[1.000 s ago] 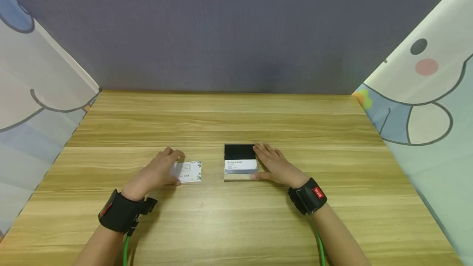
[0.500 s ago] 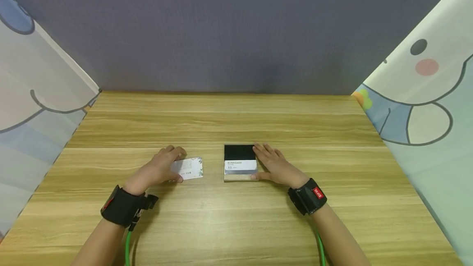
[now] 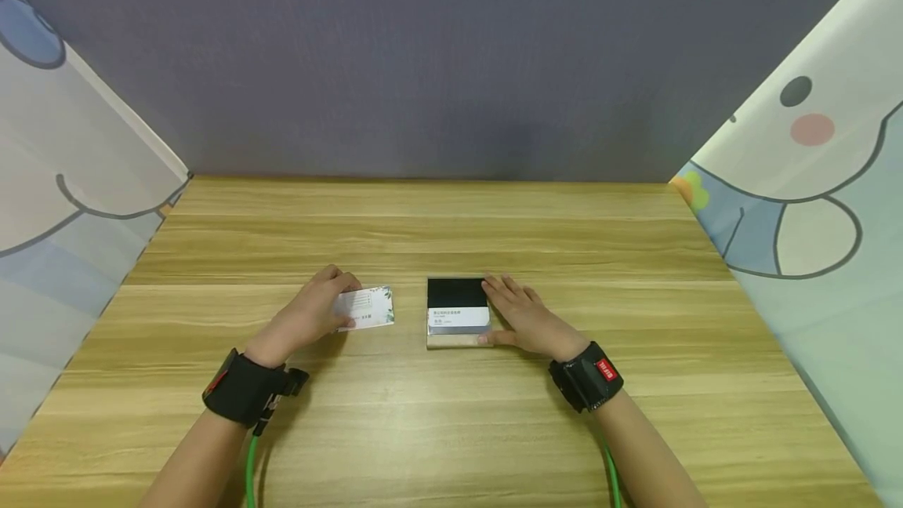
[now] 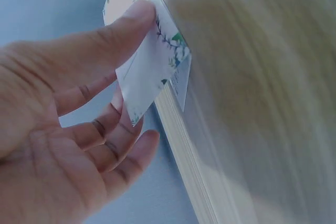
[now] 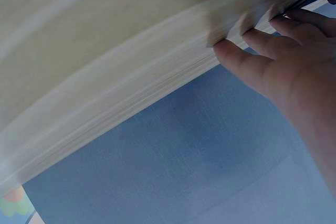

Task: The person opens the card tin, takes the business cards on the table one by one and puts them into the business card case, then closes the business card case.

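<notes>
A white business card (image 3: 371, 307) with a leafy printed border is pinched between the thumb and fingers of my left hand (image 3: 306, 313), left of centre in the head view. Seen from the left wrist, the card (image 4: 149, 64) is held tilted, and the corner of a second card (image 4: 181, 83) shows behind it. At the centre lies a card case (image 3: 457, 292) with a black upper part and a pale lower edge. Another white card (image 3: 460, 315) with a grey band lies in it. My right hand (image 3: 529, 321) rests with extended fingers against the case's right side.
Both lie on a wood-grain table (image 3: 451, 429). A dark grey panel (image 3: 437, 61) rises behind the far edge, and cartoon-printed cloth (image 3: 811, 179) borders both sides. Green cables (image 3: 251, 469) trail from the black wrist straps (image 3: 247, 388).
The left hand has moved up and to the right, lifting the business card and bringing it closer to the case. The right hand and the case have stayed in place.
</notes>
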Tool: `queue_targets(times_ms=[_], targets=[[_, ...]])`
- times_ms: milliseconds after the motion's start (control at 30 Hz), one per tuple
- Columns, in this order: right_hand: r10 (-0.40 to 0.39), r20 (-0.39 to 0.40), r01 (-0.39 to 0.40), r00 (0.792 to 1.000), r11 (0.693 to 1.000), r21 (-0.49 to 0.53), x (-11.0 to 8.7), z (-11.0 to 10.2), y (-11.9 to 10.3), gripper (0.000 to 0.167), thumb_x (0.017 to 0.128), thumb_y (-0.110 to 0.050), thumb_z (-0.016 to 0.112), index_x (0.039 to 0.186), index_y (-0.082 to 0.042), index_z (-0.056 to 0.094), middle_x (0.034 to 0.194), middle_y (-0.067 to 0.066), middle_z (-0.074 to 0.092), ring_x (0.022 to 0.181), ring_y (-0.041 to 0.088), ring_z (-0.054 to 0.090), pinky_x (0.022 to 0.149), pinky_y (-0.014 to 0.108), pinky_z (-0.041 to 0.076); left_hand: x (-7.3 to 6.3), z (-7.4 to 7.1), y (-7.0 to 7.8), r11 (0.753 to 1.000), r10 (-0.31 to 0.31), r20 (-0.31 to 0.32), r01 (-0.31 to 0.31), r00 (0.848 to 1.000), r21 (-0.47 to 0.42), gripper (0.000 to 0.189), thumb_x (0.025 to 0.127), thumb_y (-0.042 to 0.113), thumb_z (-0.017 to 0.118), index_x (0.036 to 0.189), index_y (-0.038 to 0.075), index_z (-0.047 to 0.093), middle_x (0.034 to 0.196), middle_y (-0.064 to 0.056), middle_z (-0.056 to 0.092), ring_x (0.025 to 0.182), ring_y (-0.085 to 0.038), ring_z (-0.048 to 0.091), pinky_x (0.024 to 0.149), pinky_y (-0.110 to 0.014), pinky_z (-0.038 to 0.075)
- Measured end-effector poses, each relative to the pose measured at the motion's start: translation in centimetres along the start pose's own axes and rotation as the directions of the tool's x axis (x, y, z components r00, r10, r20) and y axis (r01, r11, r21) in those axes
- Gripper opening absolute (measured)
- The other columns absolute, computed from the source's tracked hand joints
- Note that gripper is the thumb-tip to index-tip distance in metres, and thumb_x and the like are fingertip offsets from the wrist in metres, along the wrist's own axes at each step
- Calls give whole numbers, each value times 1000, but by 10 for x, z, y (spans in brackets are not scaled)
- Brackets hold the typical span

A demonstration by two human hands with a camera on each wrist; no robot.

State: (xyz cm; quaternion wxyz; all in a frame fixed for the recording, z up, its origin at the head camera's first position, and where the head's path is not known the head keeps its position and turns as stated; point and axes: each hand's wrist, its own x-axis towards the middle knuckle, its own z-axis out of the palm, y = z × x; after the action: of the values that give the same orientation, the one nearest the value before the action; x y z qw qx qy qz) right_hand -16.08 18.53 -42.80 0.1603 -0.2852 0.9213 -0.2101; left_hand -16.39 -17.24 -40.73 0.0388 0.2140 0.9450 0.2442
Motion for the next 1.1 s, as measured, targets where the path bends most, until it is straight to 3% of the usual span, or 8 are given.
queue_targets(times_ms=[333,600,867,1100], targets=[[-2,-1,2,1000,1000,1,1,0,0,88,96,-38,69,156,8,25,166,23,18,152,45,11,118,65,14,3,-1,2,1000,10,-75,-10,997,-5,16,88,-12,70,103,-6,69,103,-21,70,94,-34,66,81,-49,55],[-4,-3,4,1000,1000,4,1,0,1,88,96,-38,69,156,9,25,166,23,18,152,45,11,118,65,13,6,-5,10,999,17,-96,-20,995,-32,13,93,-12,63,100,-3,69,97,-17,70,83,-26,63,71,-42,52],[-5,-4,5,1000,1000,17,-1,0,3,88,96,-38,69,156,9,25,166,23,18,152,46,11,118,66,12,18,-3,28,998,39,-118,-45,992,-49,13,95,-9,62,105,-3,69,101,-17,70,83,-24,62,71,-41,51],[0,-4,0,1000,1000,6,-1,1,2,88,96,-39,69,156,8,25,166,22,18,152,45,11,119,65,13,33,5,50,990,108,-139,-119,984,-75,13,96,-8,63,105,-2,71,102,-15,71,83,-22,64,70,-37,53]])
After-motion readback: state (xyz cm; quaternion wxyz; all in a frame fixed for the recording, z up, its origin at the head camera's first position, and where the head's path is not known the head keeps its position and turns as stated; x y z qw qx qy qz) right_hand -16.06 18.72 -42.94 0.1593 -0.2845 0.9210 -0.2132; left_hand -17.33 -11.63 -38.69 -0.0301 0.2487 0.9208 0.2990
